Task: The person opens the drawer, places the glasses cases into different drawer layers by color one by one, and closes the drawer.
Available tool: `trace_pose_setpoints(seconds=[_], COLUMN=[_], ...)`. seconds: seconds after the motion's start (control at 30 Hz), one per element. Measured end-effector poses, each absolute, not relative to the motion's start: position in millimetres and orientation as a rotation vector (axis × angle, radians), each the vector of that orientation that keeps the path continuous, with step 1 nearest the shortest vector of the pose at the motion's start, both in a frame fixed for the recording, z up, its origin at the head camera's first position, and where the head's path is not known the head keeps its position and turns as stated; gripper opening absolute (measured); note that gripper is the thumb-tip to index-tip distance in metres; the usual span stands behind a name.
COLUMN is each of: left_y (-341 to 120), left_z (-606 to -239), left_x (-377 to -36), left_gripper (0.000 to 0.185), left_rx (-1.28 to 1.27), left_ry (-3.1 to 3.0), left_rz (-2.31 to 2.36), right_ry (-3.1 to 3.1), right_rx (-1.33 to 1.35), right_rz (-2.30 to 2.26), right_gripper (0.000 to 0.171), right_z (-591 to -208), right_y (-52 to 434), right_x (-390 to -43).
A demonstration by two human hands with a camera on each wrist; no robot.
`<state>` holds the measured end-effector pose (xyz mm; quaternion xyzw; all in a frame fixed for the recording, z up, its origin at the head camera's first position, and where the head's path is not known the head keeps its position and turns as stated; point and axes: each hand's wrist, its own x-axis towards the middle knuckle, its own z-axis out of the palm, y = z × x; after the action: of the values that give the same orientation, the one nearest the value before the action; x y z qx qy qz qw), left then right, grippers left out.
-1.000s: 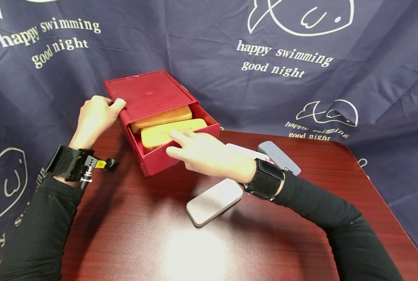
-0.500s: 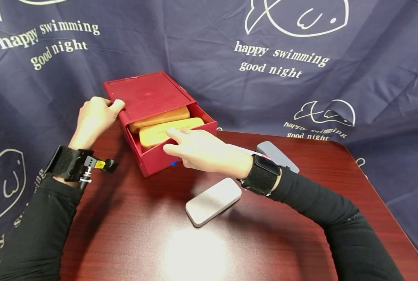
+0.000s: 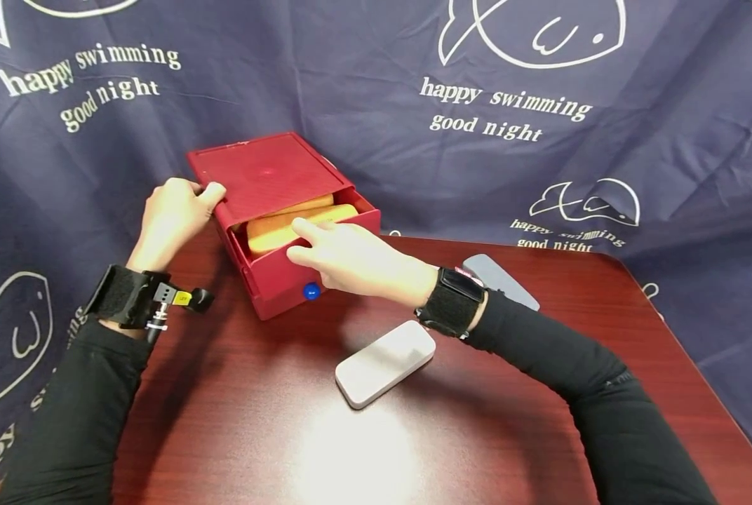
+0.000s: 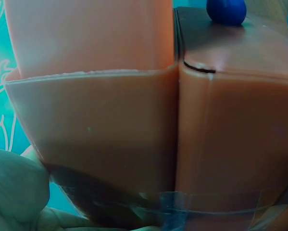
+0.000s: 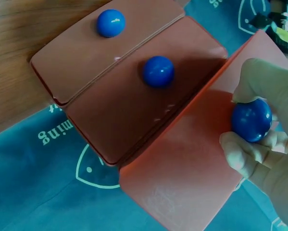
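Right hand (image 3: pixel 351 259) pinches glossy knob (image 5: pixel 251 120); boxy drawer (image 5: pixel 187 173)

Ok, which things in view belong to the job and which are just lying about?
In use:
red drawer box, left hand gripping it
open drawer, blue knob in right hand
two yellow cases in that drawer

Apparently lying about:
white case on the table
grey case
item mostly hidden behind right wristband

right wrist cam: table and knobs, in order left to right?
Brown table → left blue knob → middle blue knob → right blue knob, the one pinched by the right hand.
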<state>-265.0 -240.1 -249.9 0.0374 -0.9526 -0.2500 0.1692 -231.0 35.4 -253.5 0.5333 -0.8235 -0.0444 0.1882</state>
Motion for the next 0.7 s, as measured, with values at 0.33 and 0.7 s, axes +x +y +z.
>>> trace_pose_setpoints(seconds=[0.33,0.7], left_y=[-242,-242], left_z=[-252,-256], left_x=[-267,-268], left_gripper=[0.047,0.047], left_rx=[0.104,0.105], left_ry=[-2.694,-2.683], left_rz=[-0.714,-0.719], right_ry=[-2.358,-2.412], right_rx=[1.457,1.425], right_rz=[-0.153,-0.159], right_gripper=[0.017,0.019], right_z=[-255,-257], right_y=[19,10], right_x=[-247,-256])
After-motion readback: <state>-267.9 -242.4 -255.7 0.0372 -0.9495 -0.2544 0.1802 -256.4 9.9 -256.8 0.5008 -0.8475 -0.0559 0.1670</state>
